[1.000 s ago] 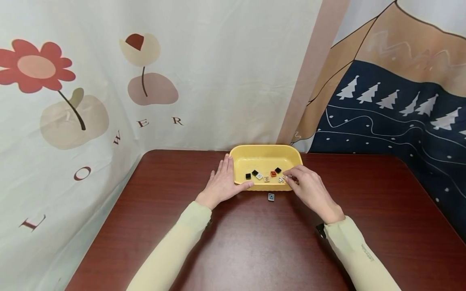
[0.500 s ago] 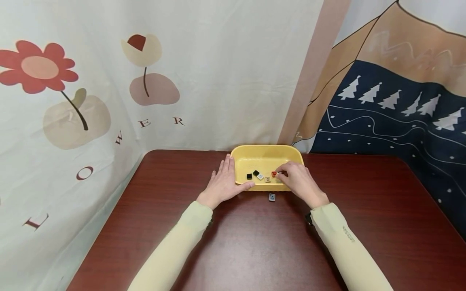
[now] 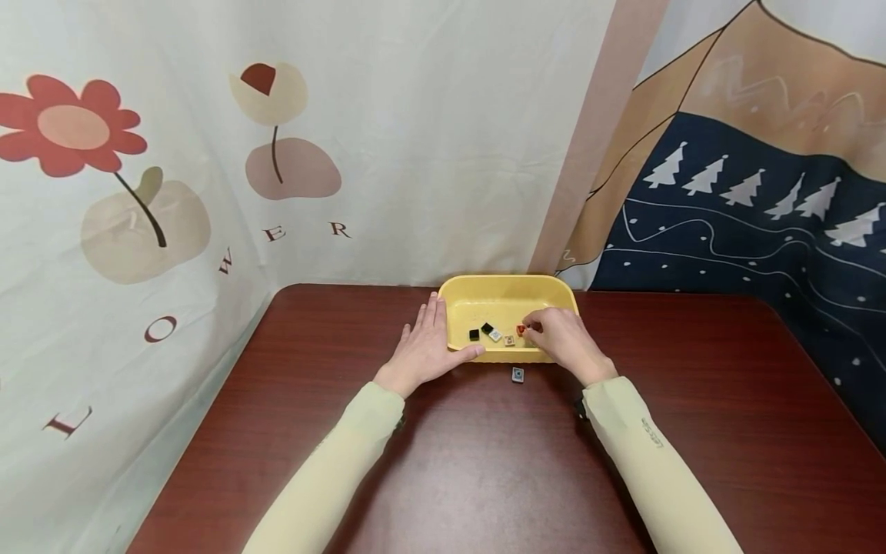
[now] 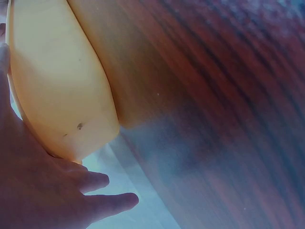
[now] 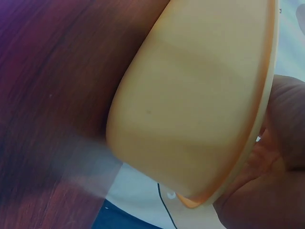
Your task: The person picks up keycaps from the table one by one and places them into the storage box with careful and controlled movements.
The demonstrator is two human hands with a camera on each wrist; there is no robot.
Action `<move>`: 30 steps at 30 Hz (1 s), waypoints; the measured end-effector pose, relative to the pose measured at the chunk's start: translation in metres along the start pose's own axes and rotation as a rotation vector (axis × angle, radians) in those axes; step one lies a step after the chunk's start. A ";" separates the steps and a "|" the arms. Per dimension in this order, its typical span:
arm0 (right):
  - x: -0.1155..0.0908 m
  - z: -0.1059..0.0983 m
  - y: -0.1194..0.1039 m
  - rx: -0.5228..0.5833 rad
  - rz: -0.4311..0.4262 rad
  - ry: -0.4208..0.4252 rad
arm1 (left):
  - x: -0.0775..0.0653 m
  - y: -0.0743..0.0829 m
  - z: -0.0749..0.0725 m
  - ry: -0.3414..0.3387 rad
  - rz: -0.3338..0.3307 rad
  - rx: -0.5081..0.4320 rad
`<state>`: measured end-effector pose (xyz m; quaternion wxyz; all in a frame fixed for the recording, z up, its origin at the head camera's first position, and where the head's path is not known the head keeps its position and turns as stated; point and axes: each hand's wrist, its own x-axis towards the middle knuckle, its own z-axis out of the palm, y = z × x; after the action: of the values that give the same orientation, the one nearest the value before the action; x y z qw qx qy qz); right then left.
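Note:
A yellow plastic basin (image 3: 484,288) stands at the far edge of the table. In it lie small square pieces that look like keycaps: black keycaps (image 3: 474,335), a white keycap (image 3: 495,335), a cream keycap (image 3: 509,340) and a red keycap (image 3: 521,329). My left hand (image 3: 424,350) rests along the basin's left end, fingers straight, thumb across the front rim. Over the front rim reaches my right hand (image 3: 566,341), thumb and forefinger pinching a small keycap beside the red one, mostly hidden by the fingers. A pale speck shows between the fingers in the right wrist view.
On the dark red-brown table (image 3: 443,462), just before the basin, lies a grey keycap (image 3: 517,375). Behind the table hangs a printed cloth (image 3: 415,154). The basin's outer walls (image 4: 62,81) fill much of both wrist views.
My right hand has moved left inside the basin, from its right end to beside the red keycap, covering the black and white keycaps there. My left hand has stayed on the basin.

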<state>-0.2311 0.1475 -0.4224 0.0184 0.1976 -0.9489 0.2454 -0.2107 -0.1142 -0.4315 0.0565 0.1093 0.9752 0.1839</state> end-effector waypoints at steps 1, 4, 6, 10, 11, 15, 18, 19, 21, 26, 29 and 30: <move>0.000 0.000 0.000 0.000 -0.001 -0.001 | 0.001 0.000 0.000 0.003 0.002 0.003; -0.004 -0.001 -0.001 -0.008 -0.017 0.029 | 0.001 0.000 0.001 0.003 0.004 0.006; -0.007 -0.001 -0.003 -0.017 -0.027 0.061 | 0.002 0.000 0.001 0.001 0.005 0.005; -0.018 -0.004 -0.007 -0.049 -0.038 0.119 | 0.001 0.001 0.000 -0.002 0.004 -0.003; -0.020 -0.005 -0.007 -0.058 -0.042 0.132 | 0.001 0.000 0.000 -0.002 0.005 -0.002; -0.032 -0.009 -0.010 -0.071 -0.065 0.185 | -0.001 -0.001 0.000 -0.001 0.010 -0.003; -0.041 -0.010 -0.011 -0.073 -0.096 0.222 | -0.001 -0.002 0.000 0.000 0.013 -0.001; -0.044 -0.010 -0.012 -0.075 -0.109 0.233 | -0.001 -0.002 0.000 0.001 0.014 -0.001; -0.049 -0.010 -0.013 -0.078 -0.133 0.247 | -0.001 -0.002 0.000 0.003 0.014 -0.001; -0.061 -0.010 -0.015 -0.063 -0.174 0.257 | 0.000 -0.001 0.000 0.000 0.012 0.003; -0.068 -0.008 -0.016 -0.055 -0.201 0.238 | 0.000 -0.001 0.001 -0.001 0.013 0.009; -0.070 -0.008 -0.015 -0.056 -0.211 0.231 | 0.000 -0.001 0.001 0.000 0.013 0.009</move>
<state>-0.1615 0.1643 -0.4176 0.1587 0.2658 -0.9210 0.2365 -0.2109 -0.1149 -0.4328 0.0549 0.1160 0.9753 0.1799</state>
